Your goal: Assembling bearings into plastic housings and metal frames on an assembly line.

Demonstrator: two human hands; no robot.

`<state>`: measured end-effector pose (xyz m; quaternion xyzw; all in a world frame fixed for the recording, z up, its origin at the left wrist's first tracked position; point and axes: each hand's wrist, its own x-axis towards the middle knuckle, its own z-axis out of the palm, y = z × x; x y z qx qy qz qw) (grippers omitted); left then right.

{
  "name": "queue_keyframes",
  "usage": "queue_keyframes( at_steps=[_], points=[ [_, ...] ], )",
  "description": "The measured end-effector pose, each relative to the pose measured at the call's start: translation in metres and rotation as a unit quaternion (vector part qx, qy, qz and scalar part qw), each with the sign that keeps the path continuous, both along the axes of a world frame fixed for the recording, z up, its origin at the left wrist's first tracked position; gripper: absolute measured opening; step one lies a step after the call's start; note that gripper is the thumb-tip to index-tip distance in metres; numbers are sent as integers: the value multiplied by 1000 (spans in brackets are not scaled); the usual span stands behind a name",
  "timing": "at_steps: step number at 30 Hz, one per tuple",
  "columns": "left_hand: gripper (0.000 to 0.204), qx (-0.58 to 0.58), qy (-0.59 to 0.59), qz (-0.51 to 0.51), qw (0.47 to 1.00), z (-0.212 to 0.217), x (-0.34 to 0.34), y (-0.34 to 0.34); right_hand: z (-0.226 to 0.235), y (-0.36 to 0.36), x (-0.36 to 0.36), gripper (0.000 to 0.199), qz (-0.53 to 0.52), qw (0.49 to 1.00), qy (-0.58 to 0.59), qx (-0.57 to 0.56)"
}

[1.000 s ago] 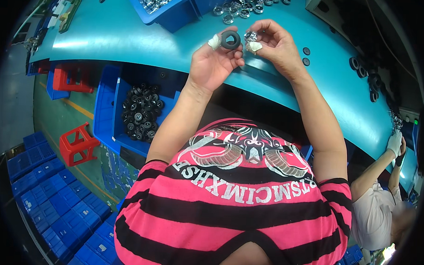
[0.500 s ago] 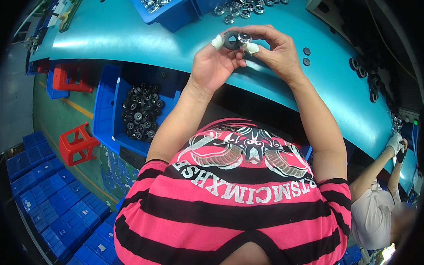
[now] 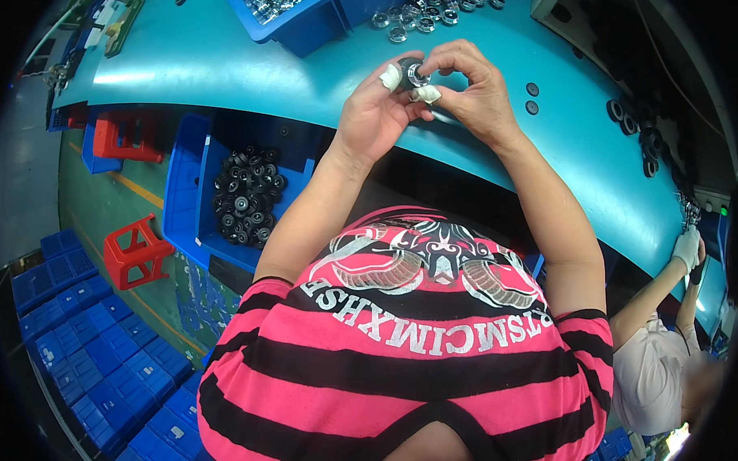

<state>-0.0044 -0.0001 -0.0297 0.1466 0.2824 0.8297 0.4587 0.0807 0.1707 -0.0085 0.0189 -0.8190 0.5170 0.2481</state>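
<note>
A: Starting closest in, what has shifted in the last second?

B: Not much in place. Both hands hold over the near edge of the teal workbench [image 3: 228, 63], as before. The small black round part [image 3: 410, 71] was seen ring-on a second ago, with the fingers spread round its rim; now the left hand [image 3: 377, 109] and the right hand [image 3: 471, 92] have closed in, and a silvery piece shows at its centre.

A: So how do the fingers stand?

B: Both sets pinch the part between thumb and fingertips, white-taped tips touching it. I'd judge the fitting of that metal piece is well on, not finished.

A: And the containers, moving outward?

B: Below the bench edge, to the left, a blue bin [image 3: 193, 184] holds a heap of black round parts [image 3: 244, 195]. A red stool [image 3: 137, 251] stands on the floor near it, with stacked blue crates [image 3: 88, 351] lower left. Beyond the hands, a blue tray [image 3: 311, 25] on the bench is full of silvery rings, and loose metal rings [image 3: 421, 13] lie just beside it. Black parts [image 3: 640, 134] sit in a row far right, where another person's gloved hand [image 3: 687, 246] works
</note>
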Motion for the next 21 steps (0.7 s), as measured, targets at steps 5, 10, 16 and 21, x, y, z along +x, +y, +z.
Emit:
queue_keyframes(
  at_steps=[5, 10, 16, 21],
  points=[
    [44, -20, 29, 20, 999, 3, 3, -1, 0, 0, 0, 19, 17, 999, 21, -38],
    [44, -47, 86, 40, 994, 7, 5, -1, 0, -1, 1, 23, 0, 999, 54, 5],
    [44, -141, 229, 75, 960, 7, 8, 2, 6, -12, 4, 25, -57, 995, 47, 72],
    [35, -149, 229, 98, 957, 7, 10, 5, 0, -9, 2, 32, -12, 1000, 0, -27]
  ],
)
